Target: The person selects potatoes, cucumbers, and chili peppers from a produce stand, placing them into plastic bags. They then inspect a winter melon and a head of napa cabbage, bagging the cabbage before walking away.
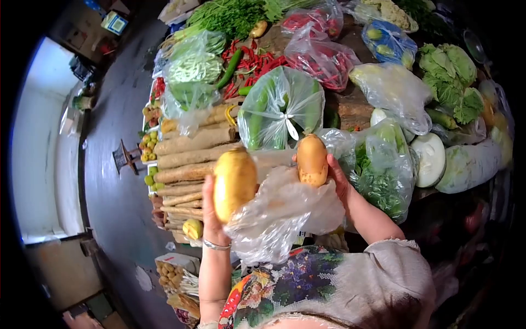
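Observation:
In front of my chest, my left hand (212, 211) is wrapped round a large yellow potato (234, 185), held upright. My right hand (339, 176) grips a smaller tan potato (312, 160) with brown specks near its lower end. A crumpled clear plastic bag (285, 214) hangs between the two hands, below the potatoes. Just beyond them sits a knotted clear bag of green vegetables (282, 109). Long brown roots (192, 149) lie stacked beyond and beside my left hand. Close to my right forearm is a bag of leafy greens (383, 170).
Red chillies (255, 59) and bagged red peppers (320, 57) lie toward the back. A cut white gourd (428, 160) and a lettuce (450, 71) are at the right. A low stool (125, 156) stands on the floor to the left, and a box of potatoes (171, 274) stands nearer me.

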Motion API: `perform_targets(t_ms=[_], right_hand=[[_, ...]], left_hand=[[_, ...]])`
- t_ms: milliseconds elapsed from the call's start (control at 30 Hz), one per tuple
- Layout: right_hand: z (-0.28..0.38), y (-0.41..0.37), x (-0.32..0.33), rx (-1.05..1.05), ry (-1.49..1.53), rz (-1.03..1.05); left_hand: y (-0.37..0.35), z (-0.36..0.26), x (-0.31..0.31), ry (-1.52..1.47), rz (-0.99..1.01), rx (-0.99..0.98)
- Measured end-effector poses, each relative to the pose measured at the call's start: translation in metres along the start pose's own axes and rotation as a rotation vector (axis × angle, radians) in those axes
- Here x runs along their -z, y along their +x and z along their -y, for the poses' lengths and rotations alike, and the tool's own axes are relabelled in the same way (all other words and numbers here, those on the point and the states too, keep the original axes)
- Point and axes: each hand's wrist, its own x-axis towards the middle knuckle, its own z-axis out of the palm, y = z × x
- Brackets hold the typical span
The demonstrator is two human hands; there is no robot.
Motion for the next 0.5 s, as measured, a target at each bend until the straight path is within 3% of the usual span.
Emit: perform_targets(t_ms=[67,100,200,233,333,400,467,500], right_hand=[[0.01,-0.012,-0.018,-0.064,0.137,-0.021],[0.013,-0.018,-0.031,-0.112,0.274,-0.072],[0.035,-0.029,-0.081,0.028,0.165,-0.105],[0.034,-0.02,-0.073,0.281,0.272,-0.126],[0.036,-0.021,-0.049,0.351,0.143,-0.104],[0.037,-0.027,-0.032,0.404,0.023,-0.081],[0.035,-0.033,-0.022,0.435,-0.09,-0.069],[0.046,-0.027,-0.019,0.175,0.416,-0.048]], left_hand=[[0.009,0.007,-0.015,0.149,0.014,0.123],[0.016,0.013,-0.024,0.183,0.101,0.131],[0.028,0.024,-0.067,0.242,0.446,0.039],[0.027,0.02,-0.078,0.263,0.509,0.105],[0.035,0.035,-0.085,0.491,0.657,0.011],[0.037,0.044,-0.074,0.563,0.625,-0.005],[0.037,0.051,-0.057,0.947,0.658,-0.134],[0.034,0.052,-0.055,1.023,0.623,-0.154]])
